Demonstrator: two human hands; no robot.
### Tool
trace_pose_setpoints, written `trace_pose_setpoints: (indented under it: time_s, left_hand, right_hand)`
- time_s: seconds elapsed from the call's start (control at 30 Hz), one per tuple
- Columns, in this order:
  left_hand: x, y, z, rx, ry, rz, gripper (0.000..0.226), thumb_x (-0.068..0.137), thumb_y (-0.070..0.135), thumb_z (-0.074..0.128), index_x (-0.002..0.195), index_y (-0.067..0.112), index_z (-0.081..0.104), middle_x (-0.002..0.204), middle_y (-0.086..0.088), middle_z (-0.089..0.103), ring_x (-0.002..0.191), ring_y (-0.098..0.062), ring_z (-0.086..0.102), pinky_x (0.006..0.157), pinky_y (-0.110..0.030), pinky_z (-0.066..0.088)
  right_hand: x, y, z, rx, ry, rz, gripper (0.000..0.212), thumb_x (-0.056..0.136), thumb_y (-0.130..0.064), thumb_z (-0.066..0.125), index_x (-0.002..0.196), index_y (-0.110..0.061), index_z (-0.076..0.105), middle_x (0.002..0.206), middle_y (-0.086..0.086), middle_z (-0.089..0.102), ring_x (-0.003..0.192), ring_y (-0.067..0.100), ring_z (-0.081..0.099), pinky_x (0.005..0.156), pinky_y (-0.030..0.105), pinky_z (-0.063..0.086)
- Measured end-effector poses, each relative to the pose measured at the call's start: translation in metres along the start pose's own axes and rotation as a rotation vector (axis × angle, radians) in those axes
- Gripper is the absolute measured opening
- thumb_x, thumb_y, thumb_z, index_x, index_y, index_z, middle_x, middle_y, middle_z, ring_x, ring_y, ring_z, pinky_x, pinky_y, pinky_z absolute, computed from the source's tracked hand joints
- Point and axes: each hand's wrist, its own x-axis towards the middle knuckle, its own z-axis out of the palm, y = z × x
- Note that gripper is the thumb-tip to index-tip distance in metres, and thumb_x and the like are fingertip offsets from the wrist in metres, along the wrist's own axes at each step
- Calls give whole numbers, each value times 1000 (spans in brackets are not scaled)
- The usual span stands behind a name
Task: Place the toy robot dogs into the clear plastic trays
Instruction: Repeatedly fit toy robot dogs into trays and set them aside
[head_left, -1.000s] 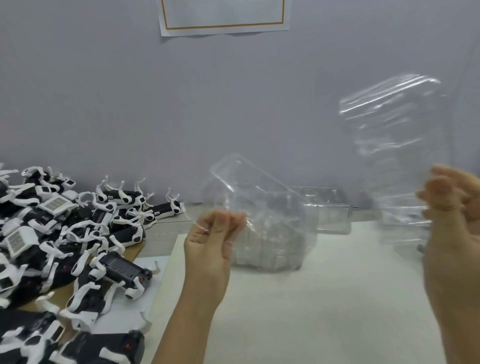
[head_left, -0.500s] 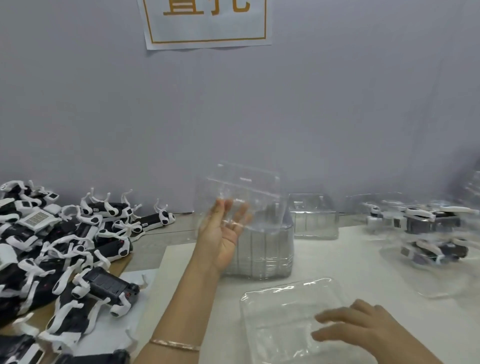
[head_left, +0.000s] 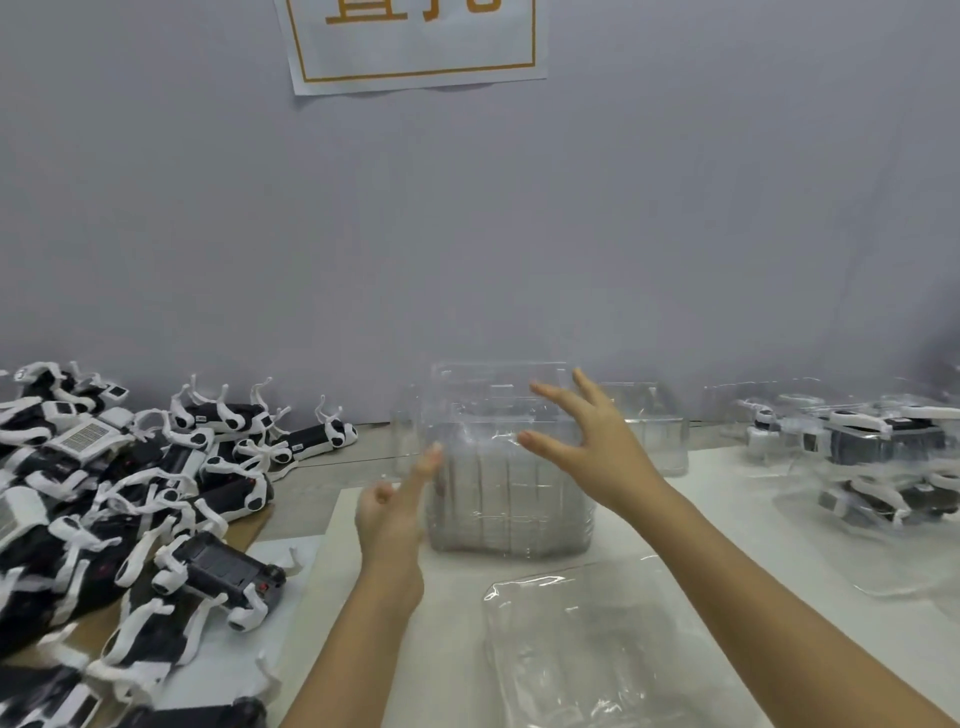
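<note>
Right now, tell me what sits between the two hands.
The stack of clear trays stands between the left hand and the right hand, as the head view shows. Both hands are open.

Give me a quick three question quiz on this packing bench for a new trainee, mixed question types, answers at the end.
1. True or false: the single tray lying nearest the person already holds a dog.
2. Fill in: the loose toy dogs are piled on the person's ____ side.
3. The left hand and right hand both reach toward: A the loose toy dogs, B the stack of trays, C the single tray.
Key: 1 false; 2 left; 3 B.
</note>
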Motion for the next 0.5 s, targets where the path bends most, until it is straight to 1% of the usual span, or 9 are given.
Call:
trace_pose_setpoints:
  time_s: [0.03, 0.07, 0.13, 0.17, 0.2, 0.27, 0.37, 0.43, 0.5]
  left_hand:
    - [2, 4, 2, -61, -1, 84, 74, 44, 66, 84, 97, 26, 50, 94, 3, 52, 77, -13, 49, 65, -26, 36]
    - [5, 10, 7, -84, -48, 150, 70, 54, 69, 77, 109, 34, 50, 115, 5, 55, 99, -12, 54, 75, -25, 39]
    - [14, 15, 22, 55, -204, 269, 76, 76, 68, 65, 140, 44, 35, 150, 12, 36, 136, -10, 36, 101, -27, 34]
    - [19, 13, 30, 178, -252, 322, 71, 85, 63, 57, 148, 43, 28, 156, 14, 27, 142, -8, 27, 109, -29, 28]
    - [23, 8, 36, 284, -253, 361, 64, 93, 55, 51, 150, 39, 26, 158, 15, 24, 144, -7, 24, 112, -29, 24]
    - [27, -7, 38, 377, -177, 408, 55, 100, 42, 46, 151, 34, 28, 157, 13, 27, 141, -6, 26, 108, -24, 24]
    - [22, -22, 27, 349, -171, 385, 55, 97, 47, 45, 149, 38, 27, 147, 21, 32, 128, 5, 27, 101, -20, 24]
    - [22, -16, 21, 348, -246, 328, 57, 97, 48, 46, 149, 40, 26, 139, 24, 31, 125, 7, 24, 101, -20, 22]
    - [27, 0, 8, 382, -306, 282, 56, 98, 43, 48, 150, 37, 27, 135, 23, 31, 125, 5, 25, 101, -20, 23]
  right_hand:
    - [3, 5, 1, -28, 10, 18, 60, 81, -53, 70, 136, -49, 46, 163, -3, 14, 147, 19, 23, 112, 34, 27]
    - [4, 10, 2, -61, 11, 34, 57, 83, -51, 69, 136, -43, 50, 162, -2, 16, 146, 19, 25, 111, 33, 28]
    - [0, 19, 4, -143, -35, 65, 58, 87, -55, 61, 141, -37, 47, 163, -2, 11, 146, 20, 24, 112, 34, 28]
    - [-3, 22, 6, -173, -65, 75, 62, 89, -57, 57, 145, -36, 41, 164, -4, 5, 147, 19, 23, 112, 33, 28]
    - [-7, 25, 8, -184, -88, 77, 67, 90, -59, 53, 149, -35, 33, 164, -5, -2, 148, 18, 20, 112, 32, 27]
    - [-14, 29, 11, -158, -137, 76, 76, 90, -62, 49, 154, -36, 16, 163, -10, -13, 149, 14, 13, 113, 31, 24]
    - [-19, 29, 14, -134, -182, 90, 90, 85, -66, 53, 155, -37, 4, 160, -15, -19, 149, 11, 10, 114, 32, 23]
    - [-15, 25, 6, -126, -250, 125, 101, 79, -68, 60, 155, -37, 1, 160, -17, -19, 149, 10, 11, 115, 34, 23]
    - [-11, 27, -10, -23, -322, 157, 111, 69, -69, 65, 153, -42, -2, 159, -21, -8, 147, 8, 17, 115, 34, 23]
